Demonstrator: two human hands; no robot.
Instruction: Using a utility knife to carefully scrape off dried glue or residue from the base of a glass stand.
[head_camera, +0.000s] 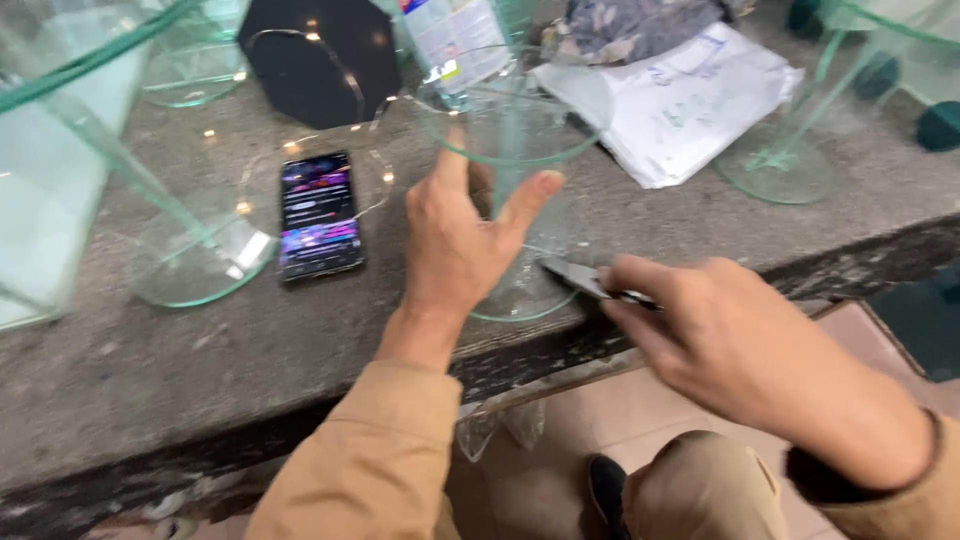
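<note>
- Rough grey concrete made up your bench (150, 370), running across the frame, its dark front edge dropping to a tiled floor (880, 340) at lower right.
- Your left hand (455, 245) sat at centre frame, fingers spread open and thumb out. It reached around the stem of the glass stand (510, 150), apparently to steady it; whether skin actually touched glass, you couldn't tell through the blur.
- That stand rose just above your left hand, with a round top pane and a round base (520, 295) resting near the bench edge, close enough for both hands to work on it.
- Your right hand (730, 340) came in from the lower right, fingers pinched tight on a thin metal blade (585, 280). Its tip pointed left at the rim of the base, held low and flat, probably to get at the joint or edge there.
- A phone (318, 213) lay face up left of your hand, screen lit, within easy glance but apart from the glass.
- More glass stands stood around: one base (200, 255) at left just beside the phone, another (775, 165) at upper right.
- A white paper bundle (690, 100) lay at upper right, and a black board (320, 60) at the top, with a thin wire of small lights (300, 145) looping over the bench.
- Your knee (700, 485) and a dark shoe (605, 490) showed at the bottom.
</note>
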